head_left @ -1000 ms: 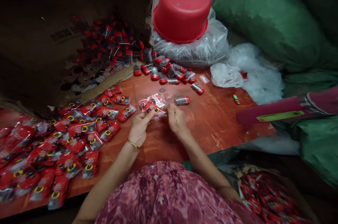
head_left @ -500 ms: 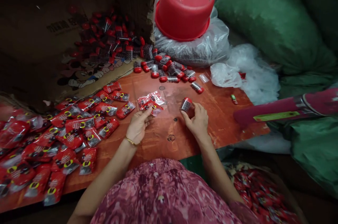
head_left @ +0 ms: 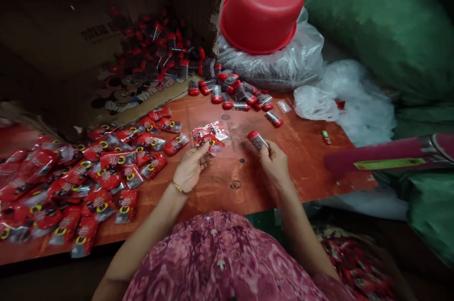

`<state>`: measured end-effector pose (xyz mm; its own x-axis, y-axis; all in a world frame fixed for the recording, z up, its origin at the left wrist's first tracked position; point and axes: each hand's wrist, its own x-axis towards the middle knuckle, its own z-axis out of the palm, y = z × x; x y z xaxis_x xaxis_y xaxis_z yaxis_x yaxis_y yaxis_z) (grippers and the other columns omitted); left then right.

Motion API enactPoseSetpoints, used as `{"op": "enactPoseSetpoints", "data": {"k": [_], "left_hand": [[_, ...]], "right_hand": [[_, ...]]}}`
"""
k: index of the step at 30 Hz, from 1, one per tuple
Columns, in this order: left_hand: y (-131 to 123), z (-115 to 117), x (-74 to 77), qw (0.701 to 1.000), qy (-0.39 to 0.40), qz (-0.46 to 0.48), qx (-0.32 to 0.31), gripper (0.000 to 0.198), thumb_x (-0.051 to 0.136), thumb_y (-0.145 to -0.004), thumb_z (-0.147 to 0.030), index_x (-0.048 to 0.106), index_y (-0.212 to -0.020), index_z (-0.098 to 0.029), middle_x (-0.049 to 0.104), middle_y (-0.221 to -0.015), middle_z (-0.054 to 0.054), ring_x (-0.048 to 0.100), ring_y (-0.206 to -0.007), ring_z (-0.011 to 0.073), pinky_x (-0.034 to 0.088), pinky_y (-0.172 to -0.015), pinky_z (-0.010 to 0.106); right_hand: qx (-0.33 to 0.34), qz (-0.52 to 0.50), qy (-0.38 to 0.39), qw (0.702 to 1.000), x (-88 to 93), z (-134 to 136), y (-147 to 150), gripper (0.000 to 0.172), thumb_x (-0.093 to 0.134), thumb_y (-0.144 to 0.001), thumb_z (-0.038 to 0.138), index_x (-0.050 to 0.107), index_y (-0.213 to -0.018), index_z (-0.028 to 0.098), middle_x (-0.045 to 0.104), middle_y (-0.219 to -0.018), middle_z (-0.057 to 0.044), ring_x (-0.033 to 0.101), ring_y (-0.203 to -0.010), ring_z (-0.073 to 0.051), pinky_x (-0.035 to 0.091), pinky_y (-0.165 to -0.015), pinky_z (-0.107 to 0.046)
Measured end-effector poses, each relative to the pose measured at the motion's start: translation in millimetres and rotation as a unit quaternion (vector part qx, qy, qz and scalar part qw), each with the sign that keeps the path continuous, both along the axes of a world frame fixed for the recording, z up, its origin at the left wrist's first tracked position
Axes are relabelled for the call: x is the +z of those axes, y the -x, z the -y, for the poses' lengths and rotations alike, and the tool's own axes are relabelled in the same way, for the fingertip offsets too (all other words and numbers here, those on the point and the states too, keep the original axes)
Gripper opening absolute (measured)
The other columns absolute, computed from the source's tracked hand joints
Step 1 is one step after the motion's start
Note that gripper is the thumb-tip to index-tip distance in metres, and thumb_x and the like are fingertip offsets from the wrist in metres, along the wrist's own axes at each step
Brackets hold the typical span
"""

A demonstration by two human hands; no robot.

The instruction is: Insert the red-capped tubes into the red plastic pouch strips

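Observation:
My left hand (head_left: 192,166) is closed on the near edge of a red printed plastic packet (head_left: 210,140), pinched between thumb and fingers. Another red and clear packet (head_left: 219,128) lies flat just beyond it on the orange-red table. To the right, my right hand (head_left: 275,163) grips the lower end of a small clear jar (head_left: 257,140) with a red cap and dark contents. The jar is tilted, its red end pointing up and left, a short way from the packet. Slight blur softens the right fingers.
Filled red packets (head_left: 106,175) cover the table's left side. More red-capped jars (head_left: 234,90) spill from a cardboard box (head_left: 149,102) at the back. A red tub (head_left: 264,7) sits upside down on a plastic sack (head_left: 273,69). A pink pole-like object (head_left: 390,154) juts in from the right.
The view has shifted, so the scene sits further right. In my right hand the jar has turned, its red end now pointing up and left. My left hand keeps hold of the packet.

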<state>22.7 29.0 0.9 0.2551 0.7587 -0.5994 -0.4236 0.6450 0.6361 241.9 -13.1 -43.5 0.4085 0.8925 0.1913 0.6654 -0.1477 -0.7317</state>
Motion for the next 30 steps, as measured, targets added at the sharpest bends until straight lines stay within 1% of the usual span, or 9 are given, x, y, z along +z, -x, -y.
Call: {"op": "enactPoseSetpoints", "data": {"k": [2, 4, 7, 9, 13, 16, 18, 24, 30], "left_hand": [[0, 0, -0.1, 1.0, 0.001, 0.004, -0.009, 0.028, 0.078, -0.057, -0.036, 0.062, -0.067, -0.015, 0.066, -0.06, 0.0, 0.061, -0.056, 0.0099, 0.044, -0.056, 0.019], [-1, 1, -0.1, 1.0, -0.003, 0.005, -0.014, 0.029, 0.079, -0.056, -0.036, 0.064, -0.068, -0.015, 0.068, -0.062, 0.001, 0.062, -0.059, 0.0109, 0.044, -0.058, 0.02], [-2, 4, 1.2, 1.0, -0.015, 0.002, -0.013, 0.029, 0.079, -0.054, -0.037, 0.066, -0.067, -0.014, 0.069, -0.065, 0.002, 0.061, -0.06, 0.0111, 0.045, -0.06, 0.021], [-3, 6, 2.5, 0.999, -0.029, -0.003, -0.014, 0.029, 0.08, -0.052, -0.037, 0.067, -0.064, -0.013, 0.068, -0.063, 0.002, 0.059, -0.058, 0.0105, 0.044, -0.06, 0.021], [-2, 8, 3.8, 0.996, -0.086, -0.025, -0.012, 0.028, 0.08, -0.052, -0.036, 0.067, -0.062, -0.013, 0.067, -0.061, 0.001, 0.056, -0.055, 0.0089, 0.042, -0.058, 0.021], [-2, 8, 3.9, 0.991, -0.125, -0.04, 0.005, 0.026, 0.078, -0.055, -0.035, 0.068, -0.067, -0.014, 0.067, -0.065, 0.0, 0.055, -0.057, 0.0085, 0.042, -0.06, 0.021], [-3, 7, 3.4, 0.989, -0.142, -0.043, 0.017, 0.025, 0.078, -0.055, -0.033, 0.069, -0.069, -0.014, 0.068, -0.069, 0.0, 0.057, -0.061, 0.0092, 0.043, -0.064, 0.022], [-8, 8, -2.8, 0.991, -0.126, -0.036, 0.038, 0.028, 0.083, -0.045, -0.026, 0.068, -0.066, -0.014, 0.069, -0.068, 0.0, 0.059, -0.063, 0.0096, 0.045, -0.068, 0.023], [-14, 13, -6.1, 0.989, -0.124, 0.011, 0.082, 0.033, 0.082, -0.047, -0.024, 0.069, -0.075, -0.013, 0.071, -0.077, 0.002, 0.062, -0.07, 0.0114, 0.046, -0.078, 0.026]], "right_hand": [[0.061, -0.146, 0.008, 0.987, 16.1, 15, 12, 0.029, 0.042, -0.083, 0.037, 0.061, -0.087, 0.016, 0.05, -0.049, 0.004, 0.043, -0.041, -0.011, 0.036, -0.042, -0.022], [0.114, -0.241, 0.035, 0.963, 32.9, 27, 27, 0.028, 0.045, -0.081, 0.038, 0.062, -0.086, 0.016, 0.047, -0.045, 0.005, 0.038, -0.036, -0.008, 0.032, -0.038, -0.02], [0.162, -0.279, 0.05, 0.945, 51.2, 33, 46, 0.023, 0.05, -0.077, 0.036, 0.063, -0.081, 0.018, 0.048, -0.047, 0.005, 0.037, -0.036, -0.007, 0.031, -0.036, -0.019], [0.182, -0.283, 0.059, 0.94, 56.2, 31, 53, 0.022, 0.051, -0.076, 0.035, 0.064, -0.079, 0.018, 0.049, -0.049, 0.005, 0.037, -0.036, -0.007, 0.03, -0.035, -0.019], [0.182, -0.286, 0.063, 0.939, 52.6, 24, 59, 0.02, 0.051, -0.076, 0.033, 0.063, -0.079, 0.018, 0.049, -0.05, 0.005, 0.038, -0.037, -0.006, 0.031, -0.035, -0.018], [0.163, -0.282, 0.04, 0.945, 45.8, 23, 62, 0.019, 0.051, -0.076, 0.033, 0.062, -0.078, 0.018, 0.048, -0.05, 0.005, 0.038, -0.038, -0.006, 0.031, -0.036, -0.018], [0.171, -0.297, 0.047, 0.938, 41.8, 24, 65, 0.02, 0.05, -0.077, 0.034, 0.062, -0.08, 0.018, 0.048, -0.051, 0.005, 0.039, -0.038, -0.006, 0.033, -0.037, -0.018], [0.153, -0.348, 0.038, 0.924, 27.7, 25, 77, 0.028, 0.047, -0.082, 0.041, 0.058, -0.093, 0.017, 0.043, -0.045, 0.009, 0.043, -0.036, -0.008, 0.04, -0.04, -0.02], [0.118, -0.353, 0.006, 0.928, 18.2, 20, 92, 0.029, 0.045, -0.085, 0.043, 0.055, -0.094, 0.017, 0.043, -0.047, 0.009, 0.04, -0.036, -0.006, 0.04, -0.04, -0.02]]}}
